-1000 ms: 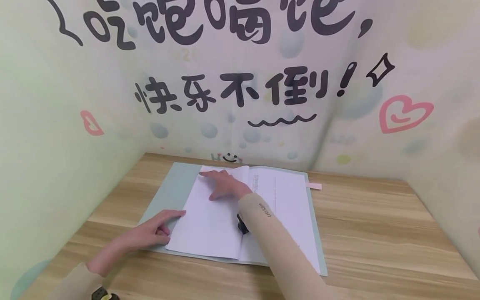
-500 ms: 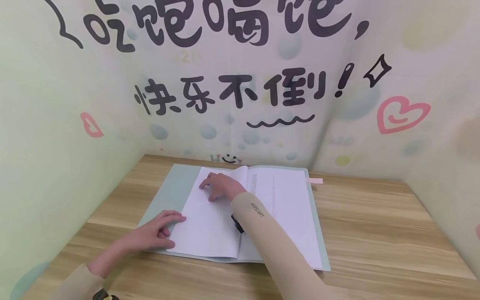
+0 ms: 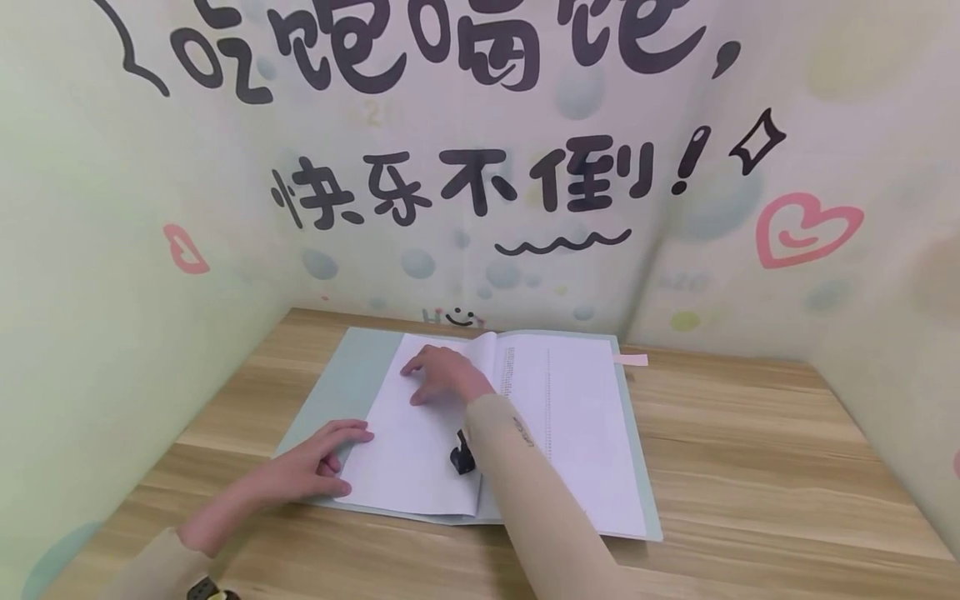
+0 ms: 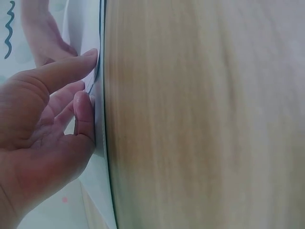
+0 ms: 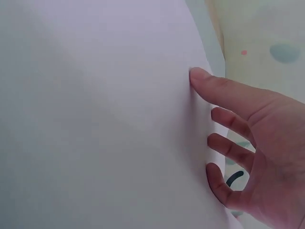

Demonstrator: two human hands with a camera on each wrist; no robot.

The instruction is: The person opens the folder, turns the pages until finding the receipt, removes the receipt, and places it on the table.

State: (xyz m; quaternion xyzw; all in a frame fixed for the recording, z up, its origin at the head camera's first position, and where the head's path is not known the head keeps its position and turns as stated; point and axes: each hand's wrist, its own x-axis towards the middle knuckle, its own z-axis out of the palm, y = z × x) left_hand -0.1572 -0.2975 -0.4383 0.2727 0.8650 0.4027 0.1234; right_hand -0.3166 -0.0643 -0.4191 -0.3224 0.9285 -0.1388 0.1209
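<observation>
A pale blue folder (image 3: 330, 375) lies spread on the table, with a blank white left page (image 3: 416, 467) and a lightly printed right page (image 3: 588, 417). On the left page's upper part rest the fingertips of my right hand (image 3: 450, 373), loosely bent. My left hand (image 3: 303, 468) touches that page's left edge with forefinger and thumb. In the left wrist view, the left hand (image 4: 43, 109) is beside the folder's lower edge, pinching nothing that I can make out. The right wrist view has the right hand (image 5: 262, 133) with fingers spread apart against the white paper (image 5: 105, 114).
A pink tab (image 3: 632, 360) sticks out from the folder's right side. The wooden table (image 3: 757, 450) extends on both sides. A printed wall (image 3: 465, 275) stands behind it. A small black device (image 3: 462, 454) is at the right wrist.
My right forefinger has drawn back from the page's upper left edge and is more bent. The left thumb has shifted slightly right onto the page. Both hands stay on the left page.
</observation>
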